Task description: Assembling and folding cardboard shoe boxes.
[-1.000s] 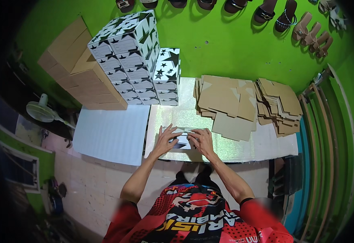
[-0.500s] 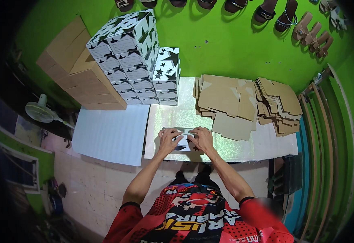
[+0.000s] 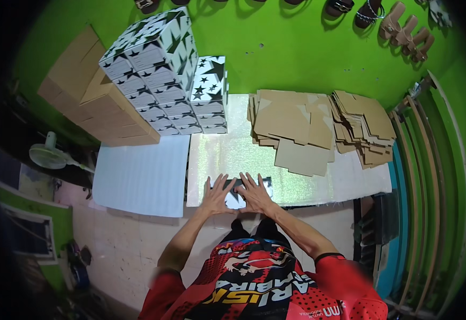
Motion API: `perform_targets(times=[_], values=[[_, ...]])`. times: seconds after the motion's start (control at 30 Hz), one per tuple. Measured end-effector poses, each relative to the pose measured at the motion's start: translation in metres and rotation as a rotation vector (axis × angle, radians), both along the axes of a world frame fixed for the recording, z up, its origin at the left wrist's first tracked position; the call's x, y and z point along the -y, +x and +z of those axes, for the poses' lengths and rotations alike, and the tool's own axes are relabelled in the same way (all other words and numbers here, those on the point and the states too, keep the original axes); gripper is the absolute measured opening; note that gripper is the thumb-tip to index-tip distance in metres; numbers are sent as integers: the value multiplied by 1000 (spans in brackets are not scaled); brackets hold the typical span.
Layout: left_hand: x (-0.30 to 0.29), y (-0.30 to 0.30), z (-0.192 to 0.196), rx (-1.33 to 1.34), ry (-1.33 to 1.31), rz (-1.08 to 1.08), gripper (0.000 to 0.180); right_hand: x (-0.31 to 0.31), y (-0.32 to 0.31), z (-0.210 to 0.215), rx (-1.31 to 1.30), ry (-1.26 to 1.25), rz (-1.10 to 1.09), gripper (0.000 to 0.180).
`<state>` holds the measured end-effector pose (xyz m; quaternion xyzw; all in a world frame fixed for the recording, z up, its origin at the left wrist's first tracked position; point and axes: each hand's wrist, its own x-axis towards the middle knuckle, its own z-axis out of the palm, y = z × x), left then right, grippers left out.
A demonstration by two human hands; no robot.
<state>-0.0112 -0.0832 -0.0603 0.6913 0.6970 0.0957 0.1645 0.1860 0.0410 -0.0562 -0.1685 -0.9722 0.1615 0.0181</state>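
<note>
A small white cardboard box with black star shapes [image 3: 235, 201] lies at the front edge of the table, partly hidden under my hands. My left hand [image 3: 219, 196] rests flat on its left part, fingers stretched forward and apart. On the right half lies my right hand [image 3: 255, 196], its fingers also spread over the top. The two thumbs point toward each other near the box's middle. Neither hand is wrapped round anything.
Stacked star-patterned boxes [image 3: 169, 69] rise at the back left, beside an open brown carton [image 3: 116, 114]. Piles of flattened brown cardboard [image 3: 291, 120] lie at the back right. A white foam sheet [image 3: 139, 178] covers the left side. Sandals [image 3: 398, 21] hang on the green wall.
My fingers were bent at the box's top; now both hands lie flatter and spread over it. They and the box sit nearer the table's front edge.
</note>
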Motion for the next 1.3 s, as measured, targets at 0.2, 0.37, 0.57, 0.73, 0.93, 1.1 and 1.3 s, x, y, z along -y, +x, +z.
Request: perform_targets(times=[0.2,0.37,0.57,0.73,0.93,1.1,1.3], values=[[5,-10,0,-21,-44,-14,133,-27,43,-2,35,18,15,101],[20,-28,3,143,195,335,107,-45,101,11,-67,-148,-431,100],[30,-8,-57,919,115,874,82,2,30,-40,-513,-700,-843,98],[20,-50,-52,973,190,634,87,1,27,-12,-479,-854,-771,120],[-32,-63,5,327,486,901,83,-21,56,3,-150,-296,-643,76],[-7,14,-28,887,329,1093,104,-39,46,5,-57,-127,-182,88],[-1,60,-12,550,-47,570,121,-9,51,3,18,-237,-196,74]])
